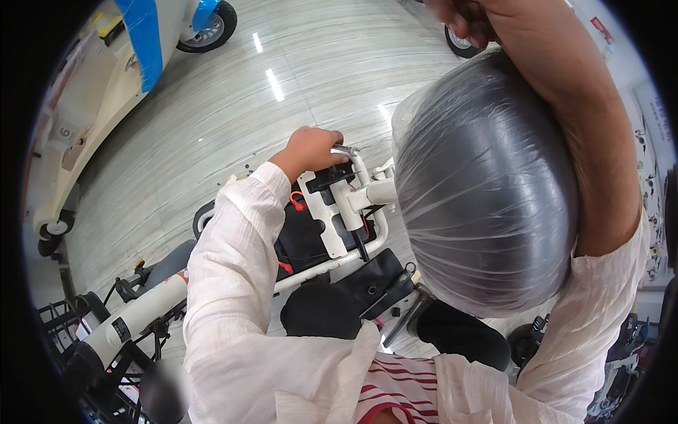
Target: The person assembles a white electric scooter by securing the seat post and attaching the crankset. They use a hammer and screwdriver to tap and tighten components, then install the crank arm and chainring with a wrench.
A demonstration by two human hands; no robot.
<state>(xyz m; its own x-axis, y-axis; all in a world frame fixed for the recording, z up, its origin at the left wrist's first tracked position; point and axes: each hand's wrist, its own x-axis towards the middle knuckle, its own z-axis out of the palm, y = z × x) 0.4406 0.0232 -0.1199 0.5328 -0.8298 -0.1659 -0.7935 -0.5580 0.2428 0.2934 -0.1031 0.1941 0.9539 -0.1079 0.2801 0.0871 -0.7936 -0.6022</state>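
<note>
A scooter with a white tube frame (381, 192) stands tipped in front of me. Its big dark saddle (487, 191) is wrapped in clear plastic film. My left hand (311, 148) closes round a short silver metal piece (346, 150) beside a black clamp on the frame; what kind of piece it is I cannot make out. Below that hand are a white metal plate (325, 219), a black box (300, 237) and red-capped cables (296, 203). My right arm reaches round the saddle's right side. At the top edge, my right hand (462, 20) has curled fingers, partly cut off; anything in them is hidden.
A pale scooter body with blue film (145, 42) stands at upper left, near a black wheel (210, 30). Another bike with a white tube (134, 321) and black basket is at lower left. A black bag-like piece (378, 283) lies by my legs. Shiny tiled floor (233, 106) lies beyond.
</note>
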